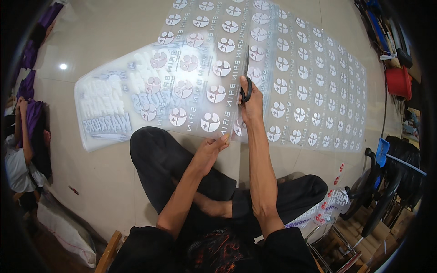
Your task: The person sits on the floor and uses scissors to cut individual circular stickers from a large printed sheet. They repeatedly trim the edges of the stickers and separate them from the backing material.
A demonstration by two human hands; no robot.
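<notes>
A large translucent film sheet, printed with rows of white round emblems and writing, lies on the floor in front of my crossed legs. My left hand pinches the near edge of this sheet between thumb and fingers. Black-handled scissors are held in my right hand, their blades lying along the sheet between two columns of print and pointing away from me. Whether the blades are parted cannot be made out. To the right, a further printed film sheet overlaps the first.
At left lies a stack of clear film with white and purple lettering. Another person sits at the far left. A red bucket, a blue dustpan and a black chair stand at right. A white sack lies lower left.
</notes>
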